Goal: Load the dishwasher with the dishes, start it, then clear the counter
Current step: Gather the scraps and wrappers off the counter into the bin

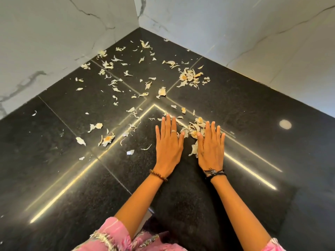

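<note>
My left hand [169, 142] and right hand [210, 144] lie flat, fingers straight, gripping nothing, on the black counter [54, 169], a heap of garlic peels [193, 130] between them. More peels scatter toward the corner where two marble walls [63, 33] meet; bare stone lies nearer me.

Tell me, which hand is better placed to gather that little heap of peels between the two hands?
The right hand: it lies flat on the black counter with the peel heap against its thumb side. The left hand sits just clear of it.
</note>
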